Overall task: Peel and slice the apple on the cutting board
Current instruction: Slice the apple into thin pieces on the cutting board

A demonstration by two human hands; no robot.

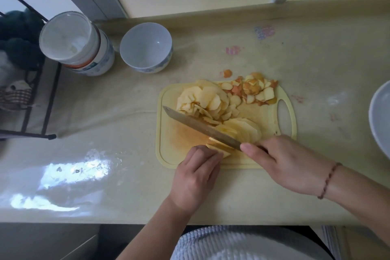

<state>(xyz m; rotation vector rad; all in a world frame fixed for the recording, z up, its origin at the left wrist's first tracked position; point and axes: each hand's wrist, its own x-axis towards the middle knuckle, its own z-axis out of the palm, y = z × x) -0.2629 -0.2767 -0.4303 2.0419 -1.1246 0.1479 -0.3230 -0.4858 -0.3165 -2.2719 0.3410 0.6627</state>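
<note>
A pale yellow cutting board (168, 154) lies on the counter. My right hand (285, 164) grips the handle of a knife (200, 126), its blade slanting up to the left across a peeled apple piece (219, 146). My left hand (198, 175) holds that piece down with curled fingers at the board's near edge. Cut slices (247, 131) fan out behind the blade. A bigger heap of slices (206, 99) lies at the board's far side. Red-orange peel scraps (255, 91) are piled at the far right corner.
An empty white bowl (145, 47) and a white jar (78, 44) stand at the back left. Another bowl's rim (377, 118) shows at the right edge. One peel scrap (227, 73) lies on the counter behind the board. A black wire rack (27, 112) stands at the left.
</note>
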